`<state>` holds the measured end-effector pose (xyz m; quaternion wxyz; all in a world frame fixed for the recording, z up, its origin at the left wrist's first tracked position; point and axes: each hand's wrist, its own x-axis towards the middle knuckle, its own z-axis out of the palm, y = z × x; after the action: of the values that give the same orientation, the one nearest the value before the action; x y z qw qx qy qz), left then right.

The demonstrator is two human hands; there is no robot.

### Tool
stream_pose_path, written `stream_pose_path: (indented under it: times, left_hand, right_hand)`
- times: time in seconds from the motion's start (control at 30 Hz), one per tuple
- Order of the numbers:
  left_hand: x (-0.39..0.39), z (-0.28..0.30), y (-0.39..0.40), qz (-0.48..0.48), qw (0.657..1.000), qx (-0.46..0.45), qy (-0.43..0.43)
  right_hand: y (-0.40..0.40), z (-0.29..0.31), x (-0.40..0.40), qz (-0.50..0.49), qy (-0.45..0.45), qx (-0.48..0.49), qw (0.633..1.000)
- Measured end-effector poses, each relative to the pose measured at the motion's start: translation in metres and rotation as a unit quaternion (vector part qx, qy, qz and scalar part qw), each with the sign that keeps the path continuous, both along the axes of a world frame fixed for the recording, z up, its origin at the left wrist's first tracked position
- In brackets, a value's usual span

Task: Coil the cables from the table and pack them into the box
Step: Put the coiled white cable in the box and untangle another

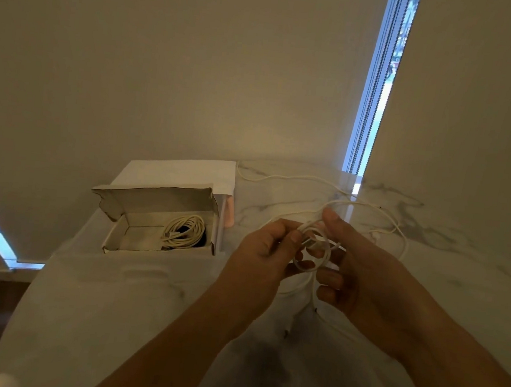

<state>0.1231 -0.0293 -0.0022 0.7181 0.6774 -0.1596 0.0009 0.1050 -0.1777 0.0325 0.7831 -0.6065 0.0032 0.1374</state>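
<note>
Coiling a white cable over a marbled table (pixel 129 306). Nearest the viewer, both forearms reach in from the lower edge and meet above the tabletop. The left hand (pixel 262 250) pinches the started loops of the white cable (pixel 311 252) between thumb and curled fingers, acting as the fixed anchor. The right hand (pixel 353 266) curls around the same small coil from the other side, index finger extended upward to guide the next turn; whether its lower fingers clamp the strand or merely cradle it is hard to tell at this resolution. A tail hangs below the coil toward the table.

To do this step well, the anchor pinch should probably hold every finished turn flat together, while the guiding hand feeds slack in loops of equal size, letting the strand roll slightly so it does not twist.

Beyond the hands, the uncoiled remainder (pixel 300 179) trails loosely across the far tabletop, likely free to be drawn in without snagging. Left of it stands the open cardboard box (pixel 117 235), lid raised, already holding one cream coiled cable (pixel 186 227), with floor space beside it.
</note>
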Motion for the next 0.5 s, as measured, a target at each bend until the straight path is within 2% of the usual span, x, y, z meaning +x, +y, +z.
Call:
stream_pose_path:
  times: [0.27,0.5]
  left_hand:
    - [0.003,-0.003,0.003,0.038,0.995,0.07,-0.059]
    - [0.008,-0.002,0.01,0.101,0.988,0.076,-0.085]
  right_hand:
    - [-0.003,-0.008,0.006,0.047,-0.008,-0.022,0.999]
    - [-0.005,-0.007,0.007,0.003,-0.039,-0.011,0.999]
